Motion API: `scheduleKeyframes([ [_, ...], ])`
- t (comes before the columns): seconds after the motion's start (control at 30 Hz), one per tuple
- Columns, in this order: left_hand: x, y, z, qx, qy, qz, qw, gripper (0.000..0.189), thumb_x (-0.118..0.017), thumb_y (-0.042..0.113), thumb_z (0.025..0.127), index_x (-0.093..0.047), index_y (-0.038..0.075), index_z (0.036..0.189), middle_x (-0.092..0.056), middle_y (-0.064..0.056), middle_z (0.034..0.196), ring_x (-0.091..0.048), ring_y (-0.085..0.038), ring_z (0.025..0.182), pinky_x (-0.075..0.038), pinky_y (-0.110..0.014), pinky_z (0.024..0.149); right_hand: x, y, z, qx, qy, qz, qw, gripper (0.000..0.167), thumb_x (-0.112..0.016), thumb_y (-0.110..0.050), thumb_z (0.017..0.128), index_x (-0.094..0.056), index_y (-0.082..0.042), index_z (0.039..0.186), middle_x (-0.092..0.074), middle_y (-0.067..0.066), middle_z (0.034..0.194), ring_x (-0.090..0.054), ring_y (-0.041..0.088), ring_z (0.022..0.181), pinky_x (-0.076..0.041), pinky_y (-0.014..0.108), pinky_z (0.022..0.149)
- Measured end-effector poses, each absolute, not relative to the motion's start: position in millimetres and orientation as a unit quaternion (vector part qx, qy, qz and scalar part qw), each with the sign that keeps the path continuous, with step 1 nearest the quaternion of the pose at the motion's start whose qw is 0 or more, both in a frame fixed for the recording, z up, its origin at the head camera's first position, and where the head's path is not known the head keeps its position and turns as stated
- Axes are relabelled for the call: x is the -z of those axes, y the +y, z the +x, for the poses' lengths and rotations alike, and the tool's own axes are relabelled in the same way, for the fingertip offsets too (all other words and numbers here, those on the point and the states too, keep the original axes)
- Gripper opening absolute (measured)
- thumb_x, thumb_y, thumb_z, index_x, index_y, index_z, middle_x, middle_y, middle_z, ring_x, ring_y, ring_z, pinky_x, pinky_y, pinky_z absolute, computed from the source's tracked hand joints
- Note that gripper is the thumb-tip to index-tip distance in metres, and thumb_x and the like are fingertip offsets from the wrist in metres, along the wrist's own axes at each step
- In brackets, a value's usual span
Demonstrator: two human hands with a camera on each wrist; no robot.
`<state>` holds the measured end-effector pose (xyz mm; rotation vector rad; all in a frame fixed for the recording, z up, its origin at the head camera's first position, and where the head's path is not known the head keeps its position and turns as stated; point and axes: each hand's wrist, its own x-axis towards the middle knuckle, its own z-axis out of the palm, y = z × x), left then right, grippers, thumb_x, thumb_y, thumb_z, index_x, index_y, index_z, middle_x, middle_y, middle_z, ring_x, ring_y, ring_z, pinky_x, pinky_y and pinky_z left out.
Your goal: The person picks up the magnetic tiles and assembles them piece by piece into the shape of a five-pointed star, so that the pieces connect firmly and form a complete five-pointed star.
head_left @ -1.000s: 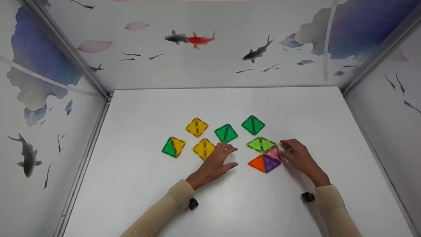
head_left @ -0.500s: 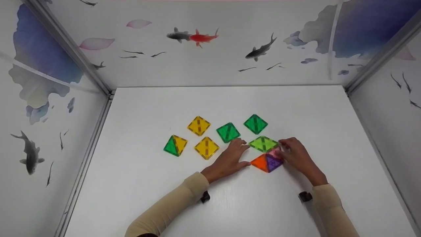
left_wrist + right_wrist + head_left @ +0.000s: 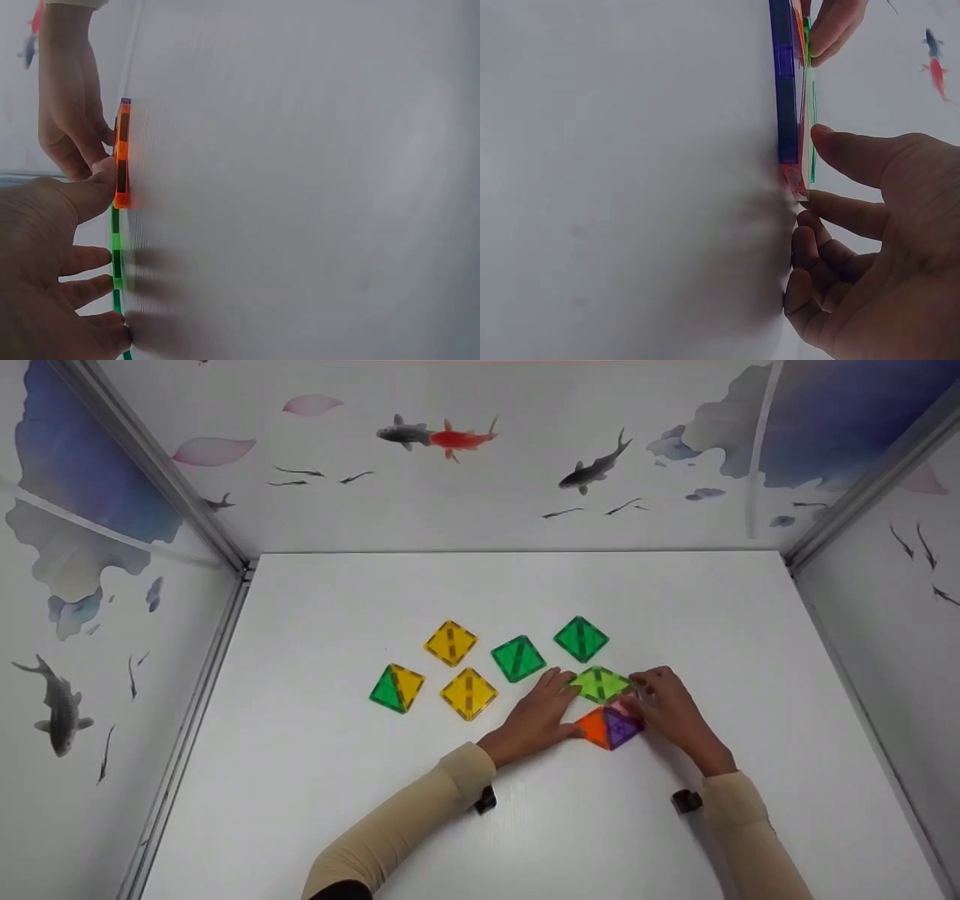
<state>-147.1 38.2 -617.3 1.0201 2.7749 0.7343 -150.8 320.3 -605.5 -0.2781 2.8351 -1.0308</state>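
Translucent triangular magnetic tiles lie on a white table. My left hand [image 3: 531, 716] reaches in from the left, its fingertips at the left corner of the light green pair of tiles [image 3: 600, 685] and its thumb at the outer corner of the orange tile [image 3: 594, 727]. That orange tile sits edge to edge with a purple tile [image 3: 622, 728]. From the right, my right hand [image 3: 671, 712] holds the pink tile [image 3: 621, 705] between thumb and index finger; its other fingers curl against the table in the right wrist view. The hand partly hides the pink tile.
Behind the hands lie two green diamonds [image 3: 518, 658] of paired tiles. Further left are two yellow diamonds [image 3: 469, 694] and a green-and-yellow diamond [image 3: 397, 688]. Printed panels with fish surround the white table [image 3: 337, 607]. Small black cameras [image 3: 686, 801] sit below the wrists.
My left hand has moved right from beside the front yellow diamond to the light green and orange tiles. The right hand has stayed at the pink tile.
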Motion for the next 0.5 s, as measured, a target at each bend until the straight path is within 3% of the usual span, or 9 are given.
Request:
scheduleKeyframes([
  [0.33,615,25,-146,-0.254,0.904,0.338,0.070,0.076,-0.072,0.047,0.106,-0.048,0.006,0.166,-0.038,-0.011,0.175,-0.025,-0.033,0.166,-0.029,-0.038,0.131,604,315,-151,0.374,0.922,-0.067,0.079,0.030,-0.070,-0.016,0.109,-0.065,0.005,0.130,-0.064,0.022,0.124,-0.058,0.036,0.114,-0.051,0.055,0.108],
  [0.5,615,17,-143,-0.256,0.905,0.331,0.075,0.076,-0.075,0.044,0.105,-0.049,0.005,0.165,-0.040,-0.011,0.174,-0.026,-0.033,0.166,-0.033,-0.036,0.129,600,314,-152,0.396,0.909,-0.083,0.101,0.026,-0.068,-0.016,0.111,-0.065,0.002,0.130,-0.070,0.015,0.116,-0.062,0.029,0.104,-0.057,0.034,0.096],
])
